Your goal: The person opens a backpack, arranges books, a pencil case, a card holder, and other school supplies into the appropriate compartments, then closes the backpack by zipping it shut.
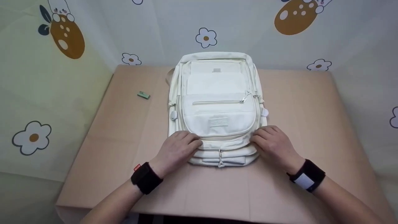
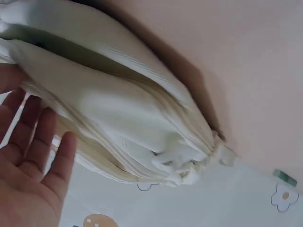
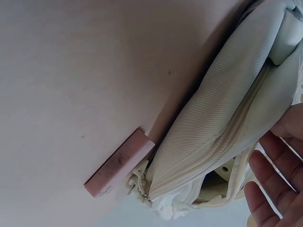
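Both hands are resting on the near end of a white backpack (image 1: 217, 105), which is lying flat on a tan table (image 1: 124, 149) with its front pockets facing up. The left hand (image 1: 176, 150) is sitting at the near left corner of the backpack, fingers laid loosely together over the fabric, lightly bent; the left wrist view is showing the fingers (image 2: 47, 142) nearly straight and slightly spread, not clamping anything. The right hand (image 1: 273, 145) is sitting at the near right corner of the backpack, fingers side by side and gently curved over the edge; the right wrist view is showing the fingers (image 3: 272, 175) relaxed beside the ribbed fabric, gripping nothing. Each forearm is wearing a black wrist strap (image 1: 146, 178). Between the two hands, at the near edge of the backpack, a zipper pull (image 1: 220, 154) is hanging down. Farther along the backpack, a closed zipper (image 1: 217, 102) is running across the front pocket. Left of the backpack and well apart from it, a small green block (image 1: 143, 95) is lying on the table. Beyond the backpack, a pale curtain (image 1: 174, 28) with flower prints is hanging behind the table.
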A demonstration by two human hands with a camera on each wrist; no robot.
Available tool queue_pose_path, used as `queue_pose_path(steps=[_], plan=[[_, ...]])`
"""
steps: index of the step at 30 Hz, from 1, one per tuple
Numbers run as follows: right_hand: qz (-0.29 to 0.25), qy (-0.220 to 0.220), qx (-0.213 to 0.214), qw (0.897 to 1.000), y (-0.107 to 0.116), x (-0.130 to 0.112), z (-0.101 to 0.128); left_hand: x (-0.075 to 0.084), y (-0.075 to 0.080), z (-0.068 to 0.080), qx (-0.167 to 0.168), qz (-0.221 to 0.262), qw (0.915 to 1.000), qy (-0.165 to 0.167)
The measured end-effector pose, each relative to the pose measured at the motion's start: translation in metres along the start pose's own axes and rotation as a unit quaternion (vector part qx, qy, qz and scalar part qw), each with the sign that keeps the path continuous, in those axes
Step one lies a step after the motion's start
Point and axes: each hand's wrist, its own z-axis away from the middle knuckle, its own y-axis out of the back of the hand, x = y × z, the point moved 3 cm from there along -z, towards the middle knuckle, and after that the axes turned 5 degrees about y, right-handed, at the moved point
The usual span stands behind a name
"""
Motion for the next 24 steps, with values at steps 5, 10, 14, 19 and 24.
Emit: queue_pose_path(steps=[5, 10, 14, 19, 24], plan=[[0.006, -0.005, 0.006, 1.000, 0.001, -0.001, 0.000, -0.003, -0.006, 0.002, 0.005, -0.040, 0.9985, -0.037], [-0.003, -0.011, 0.032, 0.999, 0.005, -0.010, -0.006, -0.005, -0.006, 0.001, 0.019, -0.011, 0.9991, -0.036], [-0.019, -0.003, 0.064, 0.998, 0.009, -0.029, -0.019, -0.005, -0.003, -0.001, 0.023, 0.008, 0.9994, -0.026], [-0.026, 0.007, 0.043, 0.999, 0.003, -0.059, -0.040, -0.005, -0.001, -0.004, 0.024, 0.022, 0.9995, -0.006], [0.022, -0.001, -0.003, 1.000, -0.016, -0.077, -0.058, -0.004, 0.000, -0.004, 0.019, 0.030, 0.9993, 0.008]])
